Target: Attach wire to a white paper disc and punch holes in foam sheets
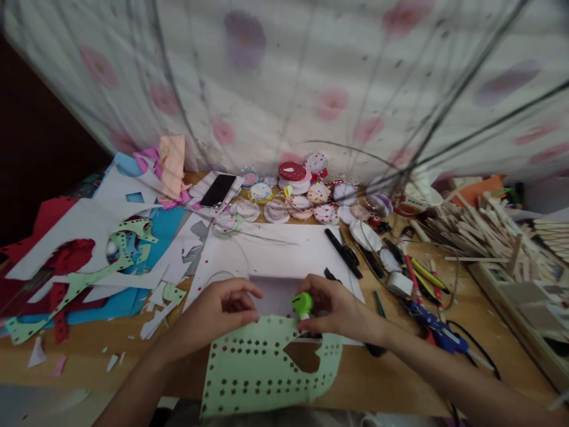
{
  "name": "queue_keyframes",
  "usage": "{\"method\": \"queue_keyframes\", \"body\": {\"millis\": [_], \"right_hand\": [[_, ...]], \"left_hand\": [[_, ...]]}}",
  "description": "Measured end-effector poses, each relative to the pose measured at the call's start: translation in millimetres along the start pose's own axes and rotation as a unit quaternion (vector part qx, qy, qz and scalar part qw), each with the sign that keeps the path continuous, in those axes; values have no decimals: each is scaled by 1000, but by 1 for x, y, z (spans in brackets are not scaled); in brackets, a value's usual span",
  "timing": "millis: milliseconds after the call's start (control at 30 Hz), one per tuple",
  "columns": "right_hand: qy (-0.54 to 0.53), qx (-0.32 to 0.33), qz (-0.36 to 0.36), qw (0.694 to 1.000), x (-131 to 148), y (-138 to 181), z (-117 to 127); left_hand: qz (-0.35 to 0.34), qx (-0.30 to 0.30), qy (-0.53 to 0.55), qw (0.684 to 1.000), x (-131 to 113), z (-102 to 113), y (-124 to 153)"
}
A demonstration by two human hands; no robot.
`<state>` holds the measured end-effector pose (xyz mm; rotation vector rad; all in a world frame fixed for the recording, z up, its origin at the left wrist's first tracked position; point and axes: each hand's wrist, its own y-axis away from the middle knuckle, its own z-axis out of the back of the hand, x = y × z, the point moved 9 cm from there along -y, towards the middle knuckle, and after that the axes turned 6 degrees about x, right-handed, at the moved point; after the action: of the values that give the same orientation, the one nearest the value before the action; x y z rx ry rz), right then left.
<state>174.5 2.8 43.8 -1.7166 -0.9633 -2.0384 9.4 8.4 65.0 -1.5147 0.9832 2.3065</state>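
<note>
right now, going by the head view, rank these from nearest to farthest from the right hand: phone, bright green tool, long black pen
1. Bright green tool: in the grip of the right hand.
2. Long black pen: just beyond that hand.
3. Phone: toward the back left.

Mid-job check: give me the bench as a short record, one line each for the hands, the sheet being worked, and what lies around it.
Left hand: thumb near the top edge of the pale green sheet; firm grip not clear
Right hand: holds a lime-green tool, likely a paper punch, at that edge
Sheet state: rows of small holes, one heart-shaped opening
Behind sheet: white paper, black marker
Left side: offcuts, blue paper
Back: phone, round decorated pieces
Right side: blue glue gun, wooden sticks
</note>
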Motion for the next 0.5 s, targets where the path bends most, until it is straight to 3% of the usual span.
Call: {"method": "queue_keyframes", "body": {"millis": [200,300,433,500], "right_hand": [[-58,-96,5,994,-1,9,17],[-76,-126,26,989,4,11,22],[-87,-123,18,988,8,14,21],[-71,-110,4,991,9,14,21]], "left_hand": [[-17,-73,62,995,14,21,12],[-14,-69,74,995,17,17,14],[7,-40,-13,999,14,6,13],[7,-66,-51,996,10,9,12]]}}
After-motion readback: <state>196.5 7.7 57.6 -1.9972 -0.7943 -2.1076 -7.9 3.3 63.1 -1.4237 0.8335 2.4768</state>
